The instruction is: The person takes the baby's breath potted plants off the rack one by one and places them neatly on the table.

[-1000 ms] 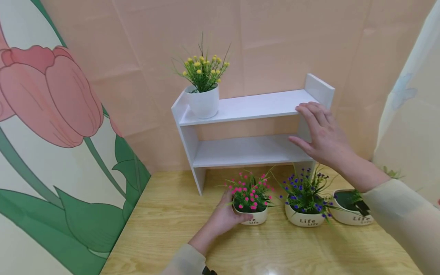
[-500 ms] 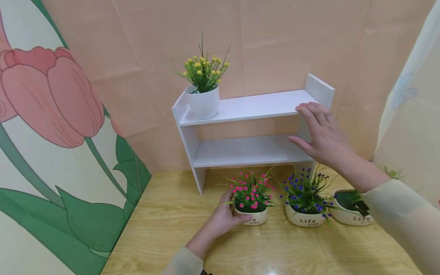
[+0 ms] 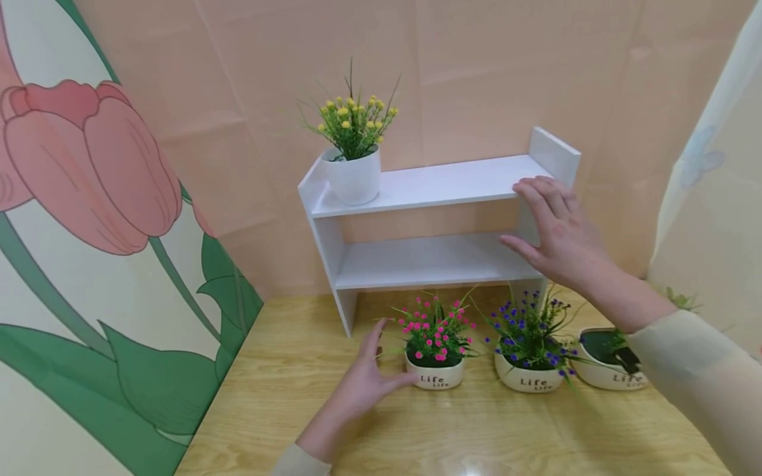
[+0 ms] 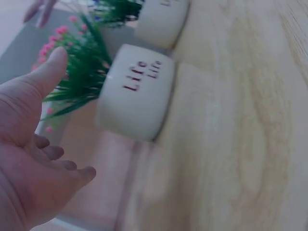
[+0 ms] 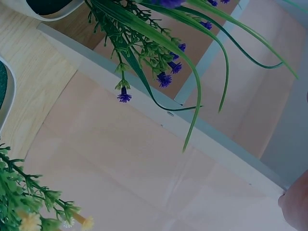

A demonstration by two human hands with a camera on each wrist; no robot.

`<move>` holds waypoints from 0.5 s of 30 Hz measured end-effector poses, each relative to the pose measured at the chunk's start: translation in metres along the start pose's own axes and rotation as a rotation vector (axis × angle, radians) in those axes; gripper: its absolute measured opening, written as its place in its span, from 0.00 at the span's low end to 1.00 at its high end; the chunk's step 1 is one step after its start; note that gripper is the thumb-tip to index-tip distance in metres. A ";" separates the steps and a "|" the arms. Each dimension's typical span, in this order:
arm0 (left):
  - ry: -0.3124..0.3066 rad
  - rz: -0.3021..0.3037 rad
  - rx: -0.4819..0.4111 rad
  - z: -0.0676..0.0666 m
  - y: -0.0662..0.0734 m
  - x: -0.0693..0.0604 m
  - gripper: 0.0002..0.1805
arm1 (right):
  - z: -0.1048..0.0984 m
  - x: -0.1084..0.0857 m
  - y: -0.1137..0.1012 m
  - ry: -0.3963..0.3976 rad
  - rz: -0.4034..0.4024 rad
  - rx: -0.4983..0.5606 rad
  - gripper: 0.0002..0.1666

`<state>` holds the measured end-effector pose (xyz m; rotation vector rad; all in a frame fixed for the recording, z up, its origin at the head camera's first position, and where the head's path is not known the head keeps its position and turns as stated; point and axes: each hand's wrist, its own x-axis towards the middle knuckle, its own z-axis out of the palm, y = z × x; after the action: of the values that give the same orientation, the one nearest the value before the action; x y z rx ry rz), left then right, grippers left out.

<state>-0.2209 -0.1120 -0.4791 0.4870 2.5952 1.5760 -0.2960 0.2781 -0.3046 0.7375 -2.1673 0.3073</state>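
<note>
My left hand [image 3: 357,380] is beside a small potted plant with pink flowers [image 3: 433,340], fingers and thumb spread apart. The left wrist view shows a gap between that hand [image 4: 38,139] and the plant's cream pot [image 4: 137,91] lettered "Life". My right hand [image 3: 559,228] touches the right end of a white two-tier shelf [image 3: 443,188], fingertips on the upper board and thumb pointing left. In the right wrist view only a bit of the hand [image 5: 296,204] shows at the right edge, against the shelf's side panel [image 5: 211,139].
On the shelf's top left stands a white pot [image 3: 354,177] with yellow flowers. A purple-flowered pot [image 3: 530,377] and another cream pot [image 3: 607,377], partly behind the right sleeve, sit on the wooden table [image 3: 286,370]. A peach cloth backdrop [image 3: 476,79] hangs behind.
My left hand has let go of the pink-flowered pot and drawn back to the left, so the pot's lettering is now uncovered. The right hand and the shelf have stayed put.
</note>
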 end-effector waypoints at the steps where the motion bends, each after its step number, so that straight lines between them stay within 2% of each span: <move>1: 0.000 0.002 -0.005 -0.004 0.002 -0.003 0.69 | 0.000 0.000 0.000 0.002 -0.001 0.000 0.60; 5: -0.014 0.028 -0.036 -0.025 0.011 -0.016 0.71 | 0.002 0.000 0.000 0.010 -0.008 0.006 0.59; 8: 0.001 0.055 -0.064 -0.042 0.023 -0.025 0.71 | 0.002 0.000 0.001 0.024 -0.018 0.007 0.59; 12: 0.072 0.110 -0.076 -0.064 0.045 -0.030 0.70 | 0.003 0.000 0.002 0.037 -0.021 0.010 0.60; 15: 0.125 0.177 -0.078 -0.078 0.063 -0.029 0.68 | 0.003 0.000 0.002 0.034 -0.021 0.009 0.60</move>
<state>-0.1959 -0.1600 -0.3901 0.6480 2.6318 1.8095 -0.2991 0.2788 -0.3061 0.7546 -2.1261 0.3168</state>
